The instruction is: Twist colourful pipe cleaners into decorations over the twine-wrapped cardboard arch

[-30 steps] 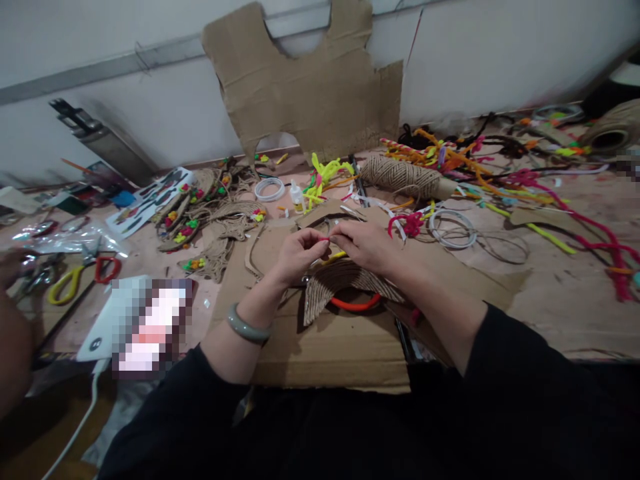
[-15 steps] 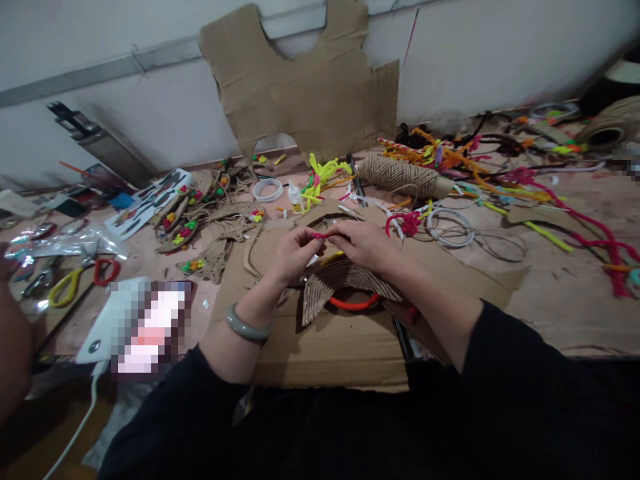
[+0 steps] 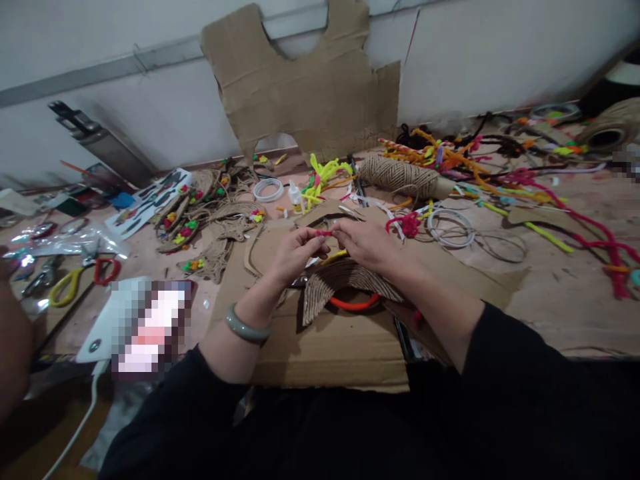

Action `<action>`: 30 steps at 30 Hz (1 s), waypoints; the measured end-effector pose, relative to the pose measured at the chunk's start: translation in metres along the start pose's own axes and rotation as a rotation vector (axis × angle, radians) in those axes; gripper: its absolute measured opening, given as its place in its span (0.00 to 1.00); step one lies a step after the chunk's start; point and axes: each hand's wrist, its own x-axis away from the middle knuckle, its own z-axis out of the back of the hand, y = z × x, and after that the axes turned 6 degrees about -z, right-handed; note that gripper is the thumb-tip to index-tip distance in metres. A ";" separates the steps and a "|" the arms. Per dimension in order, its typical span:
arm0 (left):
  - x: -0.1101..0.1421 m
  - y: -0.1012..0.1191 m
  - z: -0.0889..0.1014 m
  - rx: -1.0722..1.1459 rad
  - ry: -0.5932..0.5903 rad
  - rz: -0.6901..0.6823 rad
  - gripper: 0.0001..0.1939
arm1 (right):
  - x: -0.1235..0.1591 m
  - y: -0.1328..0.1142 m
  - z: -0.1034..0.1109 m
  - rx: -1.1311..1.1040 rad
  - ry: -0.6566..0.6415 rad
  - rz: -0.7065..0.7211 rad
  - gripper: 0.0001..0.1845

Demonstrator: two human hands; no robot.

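My left hand [image 3: 295, 255] and my right hand [image 3: 367, 244] meet fingertip to fingertip over a flat cardboard sheet [image 3: 330, 347]. Both pinch a short pink pipe cleaner piece [image 3: 324, 233] between them. A grey-green bangle [image 3: 246, 327] sits on my left wrist. Just below the hands lies a twine-wrapped cardboard shape [image 3: 345, 283] with an orange ring [image 3: 356, 304] under it. A yellow strand [image 3: 334, 255] pokes out beneath my right hand.
A big cut cardboard piece [image 3: 305, 87] leans on the wall. A twine spool [image 3: 400, 177], white rings [image 3: 453, 229], coloured pipe cleaners [image 3: 500, 177] and twine ornaments [image 3: 200, 213] litter the table. Scissors [image 3: 83, 277] lie left. Another person's arm [image 3: 13, 347] is at the left edge.
My hands stay almost in place; the fingertips have shifted slightly as they work the pink piece. The view has barely moved.
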 end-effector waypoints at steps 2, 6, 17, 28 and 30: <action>0.000 0.000 0.002 0.011 0.025 -0.016 0.11 | -0.002 0.004 0.001 -0.005 0.041 -0.016 0.16; -0.002 -0.002 0.008 -0.010 0.135 -0.092 0.17 | -0.005 0.010 0.002 -0.029 0.078 -0.012 0.16; -0.005 -0.005 0.002 -0.103 0.102 -0.094 0.18 | 0.000 0.004 -0.002 -0.038 0.049 0.045 0.14; -0.002 -0.003 -0.003 -0.148 0.050 -0.168 0.12 | 0.003 -0.001 0.002 0.017 -0.036 0.014 0.15; -0.001 -0.003 -0.003 -0.136 0.061 -0.161 0.11 | 0.003 -0.001 0.003 0.016 -0.033 0.004 0.15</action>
